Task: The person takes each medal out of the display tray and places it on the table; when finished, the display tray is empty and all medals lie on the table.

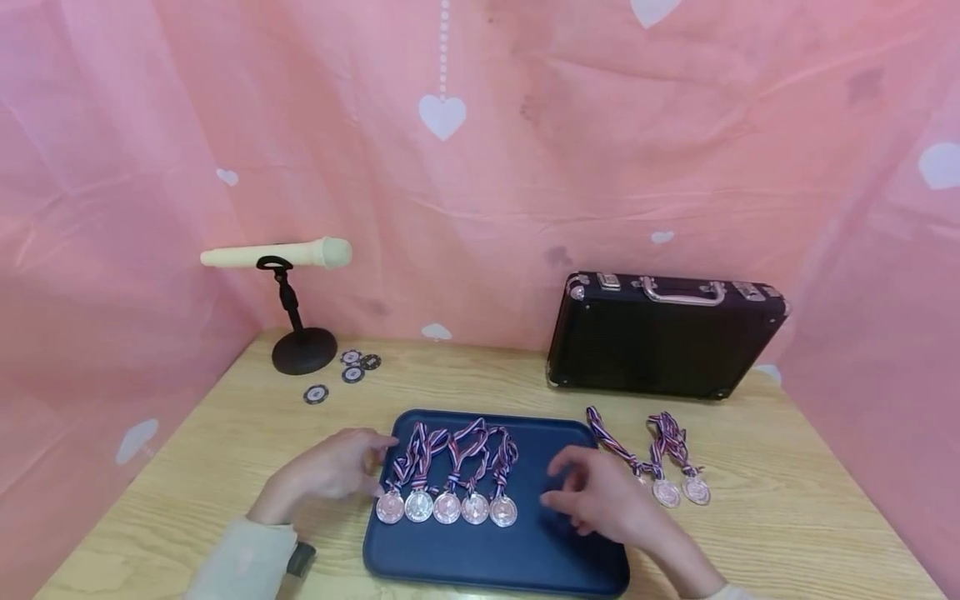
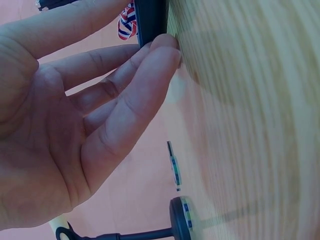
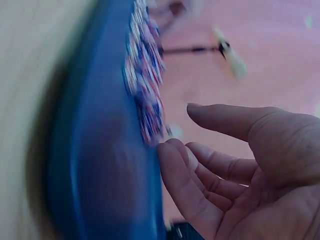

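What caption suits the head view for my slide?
Five medals in a row on a blue tray, between left hand and right hand.

Five medals lie side by side on the tray before me, my left hand at its left edge, my right hand over its right side. Three more medals rest on the table to the tray's right, with a briefcase standing behind them. At back left, a microphone sits on its stand, four chips near its base, and a curtain hangs behind everything.
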Tool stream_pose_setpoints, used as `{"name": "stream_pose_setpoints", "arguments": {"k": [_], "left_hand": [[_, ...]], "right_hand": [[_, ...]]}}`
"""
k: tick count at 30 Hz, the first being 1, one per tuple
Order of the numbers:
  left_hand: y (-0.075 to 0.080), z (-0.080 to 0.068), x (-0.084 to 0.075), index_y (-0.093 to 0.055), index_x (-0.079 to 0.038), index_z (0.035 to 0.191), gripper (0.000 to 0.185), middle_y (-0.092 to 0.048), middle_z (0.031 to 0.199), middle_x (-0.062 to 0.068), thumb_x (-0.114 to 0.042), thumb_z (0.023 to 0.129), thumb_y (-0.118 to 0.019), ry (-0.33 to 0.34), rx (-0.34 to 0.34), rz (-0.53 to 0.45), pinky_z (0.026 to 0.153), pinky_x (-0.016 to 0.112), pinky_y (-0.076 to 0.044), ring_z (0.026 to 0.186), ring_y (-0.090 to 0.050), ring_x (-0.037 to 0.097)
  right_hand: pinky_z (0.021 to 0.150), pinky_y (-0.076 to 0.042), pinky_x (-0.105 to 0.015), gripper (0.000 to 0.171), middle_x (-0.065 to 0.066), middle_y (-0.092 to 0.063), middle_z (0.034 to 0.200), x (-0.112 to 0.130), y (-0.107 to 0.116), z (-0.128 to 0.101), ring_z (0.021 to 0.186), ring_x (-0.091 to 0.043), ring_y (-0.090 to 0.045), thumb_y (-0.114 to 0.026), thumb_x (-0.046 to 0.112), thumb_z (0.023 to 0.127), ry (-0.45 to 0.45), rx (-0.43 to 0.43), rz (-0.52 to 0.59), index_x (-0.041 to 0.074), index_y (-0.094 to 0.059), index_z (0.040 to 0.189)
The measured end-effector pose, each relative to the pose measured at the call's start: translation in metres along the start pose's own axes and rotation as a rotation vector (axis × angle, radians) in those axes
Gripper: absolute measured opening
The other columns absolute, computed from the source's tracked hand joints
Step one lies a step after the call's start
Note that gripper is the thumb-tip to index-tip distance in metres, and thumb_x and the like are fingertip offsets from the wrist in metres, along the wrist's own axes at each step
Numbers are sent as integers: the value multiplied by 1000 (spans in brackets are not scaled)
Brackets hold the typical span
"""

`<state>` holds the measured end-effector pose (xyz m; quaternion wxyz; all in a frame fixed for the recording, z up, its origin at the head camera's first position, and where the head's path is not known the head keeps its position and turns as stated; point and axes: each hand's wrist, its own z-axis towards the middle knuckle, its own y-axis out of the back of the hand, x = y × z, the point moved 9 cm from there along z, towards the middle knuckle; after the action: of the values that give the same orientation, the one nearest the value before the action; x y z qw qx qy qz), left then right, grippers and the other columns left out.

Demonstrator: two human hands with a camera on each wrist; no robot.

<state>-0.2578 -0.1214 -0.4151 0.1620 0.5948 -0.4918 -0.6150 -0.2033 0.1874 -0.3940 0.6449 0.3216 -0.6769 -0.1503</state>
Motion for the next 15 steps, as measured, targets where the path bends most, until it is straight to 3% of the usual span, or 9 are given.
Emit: {"name": "stream_pose_setpoints", "arguments": {"k": [3,7,15], "left_hand": [[0,0,1,-64,-1,142,73,-64,98,0,-1,75,-91,4,2,2,73,33,-50,84,-55,17],[0,1,1,-65,-2,142,71,-64,98,0,-2,76,-91,20,4,10,75,34,-50,86,-55,17],[2,0,0,-65,-2,142,71,-64,98,1,-1,75,-91,29,2,4,77,36,-50,88,-56,18]], "right_hand": [[46,-56,-33,34,-4,-62,70,12,-27,6,49,-16,-63,-88,21,86,23,64,-18,4,-68,108],[42,-53,-32,35,-2,-62,62,14,-48,13,42,-12,-60,-89,26,84,-7,72,-94,6,-68,103],[40,-51,-31,34,-3,-58,53,7,-54,20,37,-10,-55,-91,27,82,-61,55,-156,11,-63,94]]}}
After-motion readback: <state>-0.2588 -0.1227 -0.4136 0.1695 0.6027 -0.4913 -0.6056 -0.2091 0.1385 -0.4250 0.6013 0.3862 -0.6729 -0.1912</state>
